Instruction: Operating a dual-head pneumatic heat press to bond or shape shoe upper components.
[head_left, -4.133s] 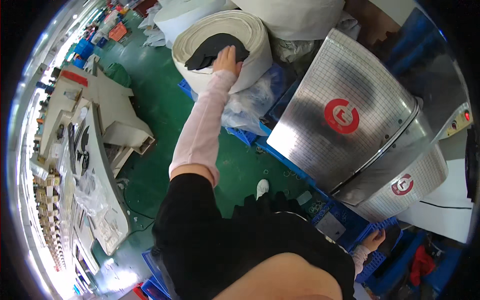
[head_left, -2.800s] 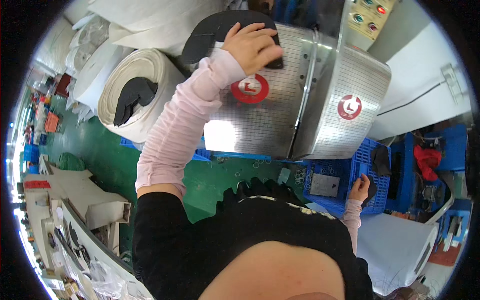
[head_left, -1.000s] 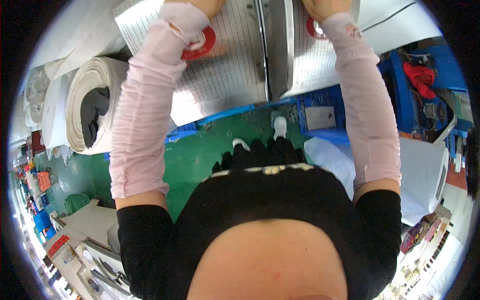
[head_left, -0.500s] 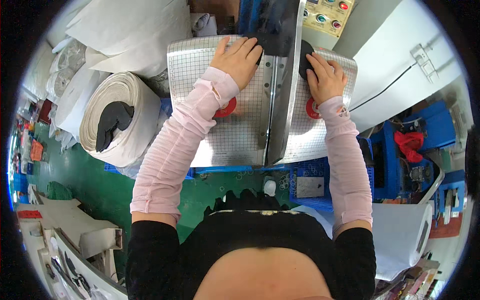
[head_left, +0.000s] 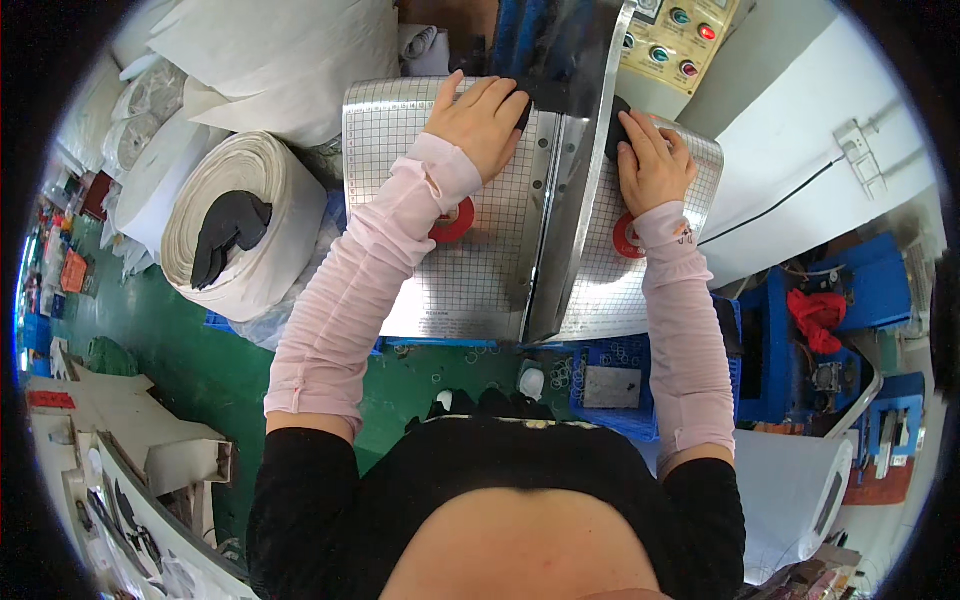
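In front of me is a machine with a silver grid-marked plate on the left and another grid-marked plate on the right. An upright metal bar stands between them. A flat black piece of soft-looking material lies at the far end, its middle hidden behind the bar. My left hand lies palm down on the left plate, fingers extended, its index finger and hidden thumb at the piece's left end. Right of the bar, my right hand grips the black end between thumb and fingers.
A large cream roll stands at left with curved black cutouts on top. A yellow button panel is at the far right. Beneath the plates sits a blue crate. Blue equipment and a white wall lie right.
The view has shifted slightly, moving the machine right and down in the picture. Less of the black piece shows right of the bar. Both hands keep nearly the same places on it.
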